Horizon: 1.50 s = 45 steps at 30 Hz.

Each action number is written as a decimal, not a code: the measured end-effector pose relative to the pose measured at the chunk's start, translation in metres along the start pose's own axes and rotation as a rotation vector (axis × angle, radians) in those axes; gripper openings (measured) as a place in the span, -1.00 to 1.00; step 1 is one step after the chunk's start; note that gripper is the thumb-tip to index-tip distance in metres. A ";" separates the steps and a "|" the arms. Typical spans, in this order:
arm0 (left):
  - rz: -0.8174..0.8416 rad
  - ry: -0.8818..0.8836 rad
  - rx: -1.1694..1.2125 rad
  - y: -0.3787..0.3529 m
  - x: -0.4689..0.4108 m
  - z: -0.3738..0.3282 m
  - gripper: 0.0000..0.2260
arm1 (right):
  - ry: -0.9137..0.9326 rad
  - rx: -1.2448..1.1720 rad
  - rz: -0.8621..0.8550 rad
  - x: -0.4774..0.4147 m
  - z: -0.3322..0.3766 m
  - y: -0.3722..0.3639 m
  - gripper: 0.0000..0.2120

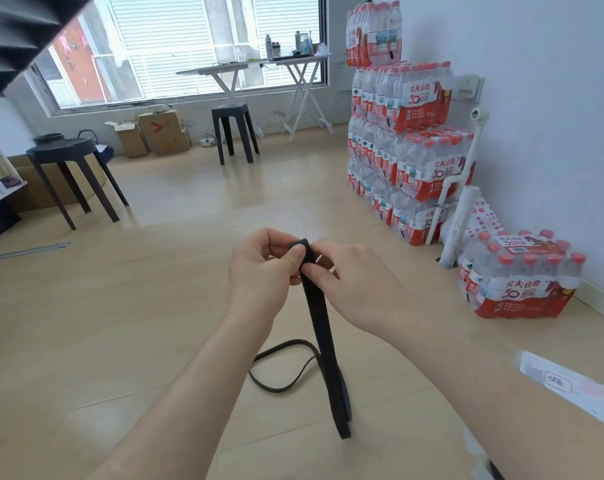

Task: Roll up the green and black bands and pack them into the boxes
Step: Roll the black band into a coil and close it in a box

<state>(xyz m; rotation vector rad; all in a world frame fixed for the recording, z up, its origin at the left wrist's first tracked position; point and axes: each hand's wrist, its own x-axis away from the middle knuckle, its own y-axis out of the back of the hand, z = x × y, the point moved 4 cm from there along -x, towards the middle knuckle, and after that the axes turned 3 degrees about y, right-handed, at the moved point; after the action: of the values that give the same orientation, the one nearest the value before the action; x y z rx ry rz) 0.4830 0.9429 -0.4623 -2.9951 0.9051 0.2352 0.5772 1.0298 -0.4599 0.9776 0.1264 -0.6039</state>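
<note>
A long black band [323,334] hangs from both my hands in the middle of the view. Its top end is curled into a small roll between my fingers. My left hand [262,268] pinches the roll from the left, thumb on the band. From the right, my right hand [349,275] pinches the same roll. The band's lower part drops to the wooden floor and loops to the left. No green band is in view.
Stacked packs of water bottles [408,147] stand along the right wall, with one pack [518,278] on the floor. Black stools [68,168] and cardboard boxes [158,131] lie at the back under the window. A white box [567,386] shows at the lower right.
</note>
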 end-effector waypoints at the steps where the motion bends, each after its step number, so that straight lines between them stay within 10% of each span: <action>1: -0.002 -0.006 -0.016 0.000 0.000 0.000 -0.87 | -0.037 -0.066 0.020 -0.001 -0.002 0.000 -0.86; 9: -0.002 -0.110 -0.116 0.003 0.001 -0.007 -0.81 | -0.331 -0.806 0.192 0.004 -0.015 -0.008 -0.80; 26: -0.014 -0.853 -0.718 -0.003 0.013 -0.011 -0.94 | -0.392 -0.930 0.222 0.004 -0.023 -0.003 -0.64; 35: 0.258 -0.730 -0.629 -0.012 0.016 -0.010 -0.83 | -0.448 -0.949 0.172 0.007 -0.041 0.000 -0.83; 45: 0.648 -0.193 -0.343 -0.003 0.011 -0.010 -0.75 | -0.233 -0.882 0.487 0.013 -0.035 0.011 -0.78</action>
<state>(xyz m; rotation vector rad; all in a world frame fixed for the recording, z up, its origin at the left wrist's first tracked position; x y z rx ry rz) 0.4948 0.9386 -0.4545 -2.7560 1.9459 0.7284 0.5993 1.0565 -0.4764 0.0616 -0.0571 -0.1590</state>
